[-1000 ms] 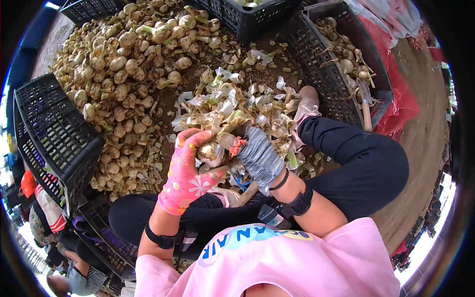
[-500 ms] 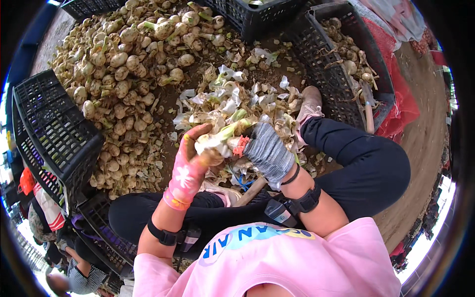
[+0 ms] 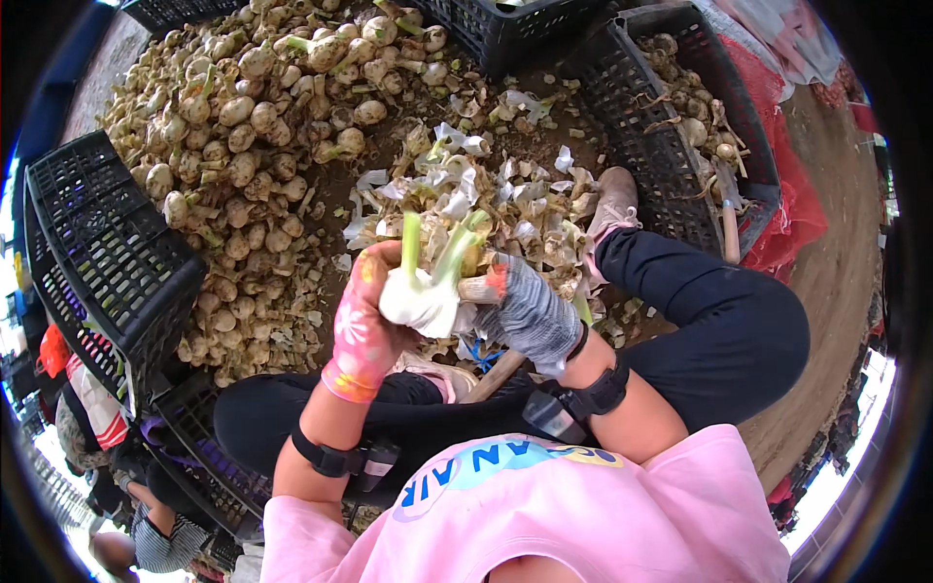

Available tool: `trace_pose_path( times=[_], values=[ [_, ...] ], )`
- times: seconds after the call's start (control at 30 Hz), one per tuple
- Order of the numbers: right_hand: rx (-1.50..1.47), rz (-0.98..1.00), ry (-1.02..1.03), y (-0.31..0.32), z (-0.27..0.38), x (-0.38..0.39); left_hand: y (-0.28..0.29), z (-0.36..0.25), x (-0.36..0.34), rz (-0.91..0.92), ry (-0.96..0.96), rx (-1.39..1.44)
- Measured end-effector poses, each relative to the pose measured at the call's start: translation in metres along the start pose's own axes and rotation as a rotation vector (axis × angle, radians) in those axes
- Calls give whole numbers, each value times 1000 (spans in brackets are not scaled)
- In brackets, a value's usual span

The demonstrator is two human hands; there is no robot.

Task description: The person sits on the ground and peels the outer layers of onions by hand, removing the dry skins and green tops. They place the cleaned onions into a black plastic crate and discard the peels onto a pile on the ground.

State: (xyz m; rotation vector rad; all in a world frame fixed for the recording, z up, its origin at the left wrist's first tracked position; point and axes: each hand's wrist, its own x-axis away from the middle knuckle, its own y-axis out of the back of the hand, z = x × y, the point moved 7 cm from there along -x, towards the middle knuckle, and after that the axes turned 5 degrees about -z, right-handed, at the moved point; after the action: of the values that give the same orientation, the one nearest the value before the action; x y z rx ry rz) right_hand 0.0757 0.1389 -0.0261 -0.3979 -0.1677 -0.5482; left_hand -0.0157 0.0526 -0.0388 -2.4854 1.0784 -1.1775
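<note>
A white garlic bulb [image 3: 420,304] with green stem pieces sticking up is held between my two hands, above the heap of peelings. My left hand [image 3: 362,316], in a pink glove with a white flower print, is closed around the bulb's left side. My right hand [image 3: 532,313], in a grey striped glove, is closed at its right side; a tan thumb-like tip past an orange-red band presses toward the stem. The right fingers behind the bulb are hidden. Loose garlic skins and leaves [image 3: 457,189] lie on the ground just beyond my hands.
Many unpeeled garlic bulbs [image 3: 243,141] are piled at the far left. Black crates stand at the left [image 3: 107,253], at the top [image 3: 486,39] and at the right [image 3: 641,126], the last holding bulbs. A wooden handle [image 3: 729,231] leans there. Another person [image 3: 167,534] sits at lower left.
The bulb has turned and shows a cleaner white side, with its stem pieces now upright and apart. My left fingers have shifted around it; my right hand stays close beside it.
</note>
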Motion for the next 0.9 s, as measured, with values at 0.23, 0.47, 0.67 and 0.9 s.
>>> trace_pose_path(
  times=[0.23,0.47,0.67,0.9],
  values=[
    [-383,-54,-227,-3,-19,-4,5,-10,-7,66,-3,-393],
    [-852,-150,-377,4,-21,4,0,-19,-3,241,88,-20],
    [-625,-134,-231,4,-13,2,25,-17,-22,23,-202,-258],
    [-1259,-179,59,54,29,-2,28,-24,-18,-80,-134,48]
  ],
)
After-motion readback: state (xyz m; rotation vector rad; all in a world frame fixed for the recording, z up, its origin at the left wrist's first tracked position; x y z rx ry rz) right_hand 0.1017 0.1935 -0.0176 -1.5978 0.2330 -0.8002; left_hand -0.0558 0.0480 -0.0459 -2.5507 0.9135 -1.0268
